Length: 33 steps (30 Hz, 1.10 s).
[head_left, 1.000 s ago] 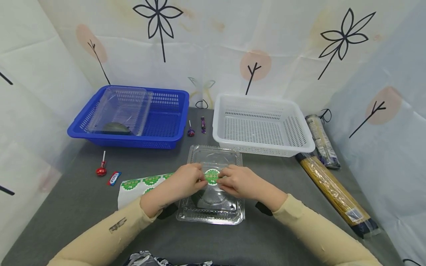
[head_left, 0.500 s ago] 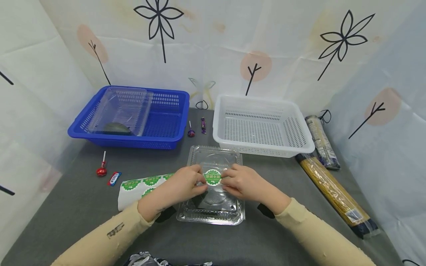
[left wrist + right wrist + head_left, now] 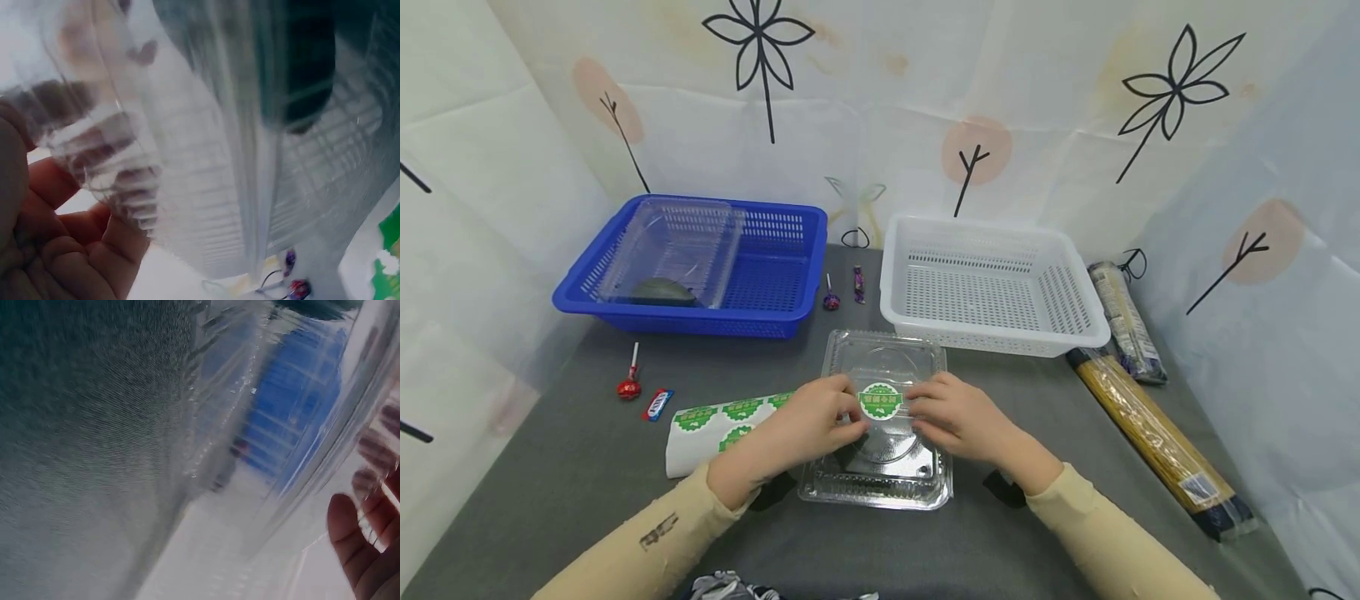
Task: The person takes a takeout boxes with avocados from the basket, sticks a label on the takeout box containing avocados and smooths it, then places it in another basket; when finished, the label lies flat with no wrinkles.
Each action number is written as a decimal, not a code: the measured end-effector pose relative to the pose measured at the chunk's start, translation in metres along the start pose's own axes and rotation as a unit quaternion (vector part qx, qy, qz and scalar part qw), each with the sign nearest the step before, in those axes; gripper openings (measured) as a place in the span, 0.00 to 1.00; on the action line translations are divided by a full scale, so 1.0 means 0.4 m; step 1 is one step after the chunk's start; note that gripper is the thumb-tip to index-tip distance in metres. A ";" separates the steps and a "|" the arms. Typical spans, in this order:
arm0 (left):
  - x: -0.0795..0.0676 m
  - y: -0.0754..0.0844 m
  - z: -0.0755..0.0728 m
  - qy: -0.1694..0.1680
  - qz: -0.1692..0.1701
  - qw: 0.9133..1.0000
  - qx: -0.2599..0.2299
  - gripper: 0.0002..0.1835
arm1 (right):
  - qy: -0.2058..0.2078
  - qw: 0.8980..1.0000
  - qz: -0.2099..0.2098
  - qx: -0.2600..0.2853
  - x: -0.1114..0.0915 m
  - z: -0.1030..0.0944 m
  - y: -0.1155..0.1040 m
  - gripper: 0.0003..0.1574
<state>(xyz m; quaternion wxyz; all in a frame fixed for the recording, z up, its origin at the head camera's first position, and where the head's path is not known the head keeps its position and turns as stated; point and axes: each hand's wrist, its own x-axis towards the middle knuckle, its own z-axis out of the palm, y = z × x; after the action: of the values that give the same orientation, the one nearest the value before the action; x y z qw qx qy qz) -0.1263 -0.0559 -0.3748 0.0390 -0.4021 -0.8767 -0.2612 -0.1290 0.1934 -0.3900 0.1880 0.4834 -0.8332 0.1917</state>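
Note:
A clear plastic clamshell container (image 3: 887, 490) lies lid up in front of the person. A round green-and-white sticker (image 3: 880, 401) sits flat on its lid. My left hand (image 3: 808, 425) rests at the sticker's left, its bent fingertips on or just over the lid and holding nothing. To the sticker's right, my right hand (image 3: 964, 417) has its fingers loosely bent by the lid, also holding nothing. Both wrist views show the fingers beside clear plastic, blurred by reflections. A sheet of matching stickers (image 3: 696, 446) lies partly behind the left forearm.
A blue basket (image 3: 775, 321) at the back left holds another clear container (image 3: 677, 229). Right of it stands a white basket (image 3: 992, 337). Lollipops (image 3: 628, 387) and small wrapped sweets (image 3: 658, 404) lie nearby. Long noodle packs (image 3: 1157, 442) line the right side.
My right hand has drawn off the sticker to the right, its fingers loosening. The left hand has eased slightly back, so the whole sticker shows on the lid.

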 end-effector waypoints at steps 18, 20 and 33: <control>-0.141 -0.035 0.011 0.067 -0.276 0.908 -0.309 0.37 | 0.497 0.637 0.522 0.273 -0.389 -0.089 0.354 0.35; -0.150 -0.033 0.024 0.043 -0.292 0.899 -0.325 0.41 | 0.485 0.608 0.564 0.277 -0.405 -0.089 0.374 0.41; -0.149 -0.003 0.050 0.014 -0.254 0.900 -0.353 0.43 | 0.478 0.577 0.545 0.377 -0.259 -0.162 0.288 0.35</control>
<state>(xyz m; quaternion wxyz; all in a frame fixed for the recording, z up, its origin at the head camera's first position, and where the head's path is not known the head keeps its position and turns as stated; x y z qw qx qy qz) -0.0842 -0.0876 -0.4091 -0.1614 -0.1496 -0.7986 -0.5602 -0.1739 0.3545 -0.4020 0.2202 -0.1960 -0.5815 0.7582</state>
